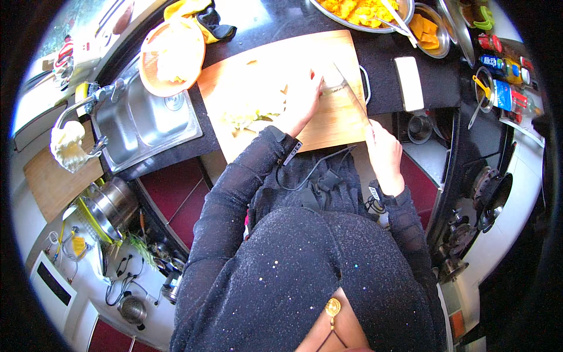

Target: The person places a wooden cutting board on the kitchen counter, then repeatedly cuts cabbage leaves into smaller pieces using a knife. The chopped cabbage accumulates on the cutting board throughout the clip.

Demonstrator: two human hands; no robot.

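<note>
My right hand [384, 155] grips the handle of a long knife [352, 97], whose blade points up and left over the wooden cutting board [331, 135]. My left hand [299, 108] is on the board with fingers bent beside the blade; what it holds is too washed out to make out. Pale cut pieces [252, 120] lie on the board to the left of that hand, partly lost in glare.
A steel sink [129, 135] is left of the board. An orange colander [152, 79] with pale food sits at its upper edge. Bowls of orange food [358, 9] stand at the back, a pale oblong object [409, 82] and several bottles [510, 73] at the right.
</note>
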